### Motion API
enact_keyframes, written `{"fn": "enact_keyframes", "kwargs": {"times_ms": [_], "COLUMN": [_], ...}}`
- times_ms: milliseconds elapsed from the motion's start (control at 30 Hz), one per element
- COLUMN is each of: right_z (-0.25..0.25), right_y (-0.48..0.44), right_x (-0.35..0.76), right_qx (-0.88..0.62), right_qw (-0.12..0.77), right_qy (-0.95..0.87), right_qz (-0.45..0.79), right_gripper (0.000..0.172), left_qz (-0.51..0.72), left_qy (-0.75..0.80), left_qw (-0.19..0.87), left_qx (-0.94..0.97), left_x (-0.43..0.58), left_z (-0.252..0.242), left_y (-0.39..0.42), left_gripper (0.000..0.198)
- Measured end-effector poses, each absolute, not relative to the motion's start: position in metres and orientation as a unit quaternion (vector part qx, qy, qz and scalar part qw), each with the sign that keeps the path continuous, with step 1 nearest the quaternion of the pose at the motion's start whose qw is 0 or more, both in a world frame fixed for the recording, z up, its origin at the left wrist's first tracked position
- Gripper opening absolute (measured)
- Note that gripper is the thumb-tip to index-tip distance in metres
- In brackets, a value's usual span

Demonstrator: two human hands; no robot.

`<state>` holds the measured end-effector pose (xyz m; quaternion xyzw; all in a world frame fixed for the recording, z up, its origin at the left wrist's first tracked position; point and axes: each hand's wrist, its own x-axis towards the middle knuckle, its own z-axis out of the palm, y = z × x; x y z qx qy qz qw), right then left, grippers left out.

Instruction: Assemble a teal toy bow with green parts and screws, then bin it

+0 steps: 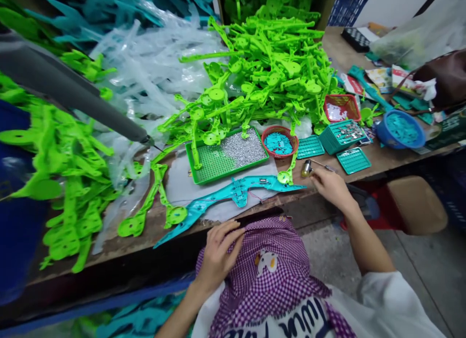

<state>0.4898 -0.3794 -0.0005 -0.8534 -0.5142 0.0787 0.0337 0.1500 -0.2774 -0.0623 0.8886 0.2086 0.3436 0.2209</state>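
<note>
My left hand [224,243] lies on the purple checked apron [280,250] by the table edge, fingers loosely extended and holding nothing visible. My right hand [332,185] is at the table's front edge with its fingers curled together; whatever they pinch is hidden. Just beside its fingertips are a small metal and brass cylinder [306,168] and a thin metal tool [325,166]. In front of me lies a long teal plastic part [214,198], wing-shaped, with thin wires along it. A lime-green plastic part [285,177] overlaps its right end.
A dark electric screwdriver [91,95] slants in from the upper left. Small metal pieces fill part of a green tray [206,164]. Baskets of teal pieces [278,143], teal trays [340,136] and a blue bowl [382,134] stand rightward. Green parts [269,71] are heaped behind.
</note>
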Motion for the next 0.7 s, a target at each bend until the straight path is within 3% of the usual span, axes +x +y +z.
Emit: {"fn": "enact_keyframes", "kwargs": {"times_ms": [133, 200, 267, 367, 467, 600, 700], "right_z": [0.001, 0.010, 0.020, 0.029, 0.021, -0.003, -0.022], "right_y": [-0.392, -0.404, -0.415, -0.413, -0.390, -0.361, -0.354], "right_x": [0.481, 0.475, 0.471, 0.475, 0.496, 0.509, 0.474], "right_qx": [-0.848, -0.831, -0.783, -0.708, -0.787, -0.870, -0.837], "right_qw": [-0.082, -0.100, -0.037, 0.174, 0.344, 0.280, 0.293], "right_qy": [-0.513, -0.527, -0.569, -0.582, -0.473, -0.397, -0.452], "right_qz": [0.106, 0.151, 0.248, 0.360, 0.196, -0.078, -0.095], "right_gripper": [0.024, 0.023, 0.021, 0.022, 0.031, 0.038, 0.039], "left_qz": [0.410, 0.442, 0.463, 0.487, 0.535, 0.533, 0.477], "left_qy": [0.249, 0.271, 0.286, 0.308, 0.345, 0.360, 0.393], "left_qw": [0.242, 0.239, 0.233, 0.238, 0.240, 0.177, 0.109], "left_qx": [0.843, 0.821, 0.806, 0.782, 0.733, 0.745, 0.778], "left_x": [0.176, 0.188, 0.200, 0.220, 0.233, 0.206, 0.150], "left_z": [-0.037, -0.021, -0.004, 0.020, 0.033, 0.021, -0.008], "left_y": [-0.264, -0.252, -0.236, -0.211, -0.194, -0.186, -0.182], "left_gripper": [0.023, 0.017, 0.011, 0.007, 0.014, 0.015, 0.012]}}
